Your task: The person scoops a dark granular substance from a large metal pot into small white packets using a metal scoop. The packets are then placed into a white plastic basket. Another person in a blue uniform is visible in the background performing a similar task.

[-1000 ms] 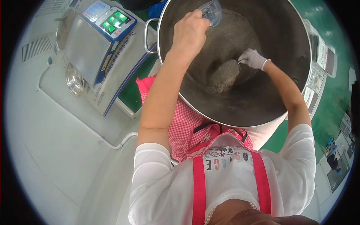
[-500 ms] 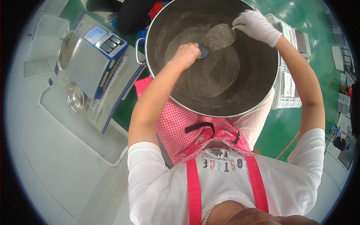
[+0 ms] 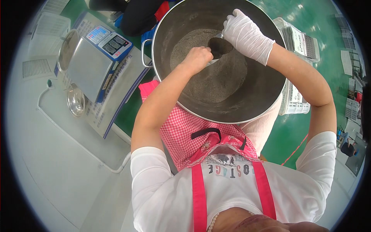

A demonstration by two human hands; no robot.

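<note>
A large metal pot (image 3: 266,89) stands in front of me, with grey-brown powder (image 3: 210,87) spread over its bottom. Over the powder, my bare left hand (image 3: 199,58) pinches a small bag (image 3: 213,61), mostly hidden by the fingers. My right hand (image 3: 243,33), in a white glove, is closed on the handle end of a metal scoop (image 3: 221,46). The scoop tilts down toward the bag and its bowl looks dark. Scoop and bag meet or overlap; I cannot tell how far the scoop's tip reaches into the bag.
At the left, a blue digital scale (image 3: 112,44) with a steel plate rests on a printed sheet (image 3: 102,120), beside metal bowls (image 3: 76,100). White plastic crates (image 3: 288,102) holding printed packs stand right of the pot. A person's dark-clothed leg (image 3: 141,17) is beyond the pot's left side.
My right hand has moved left and turned over, tipping the scoop, which showed a load of powder before, toward the bag. My left hand has shifted slightly right.
</note>
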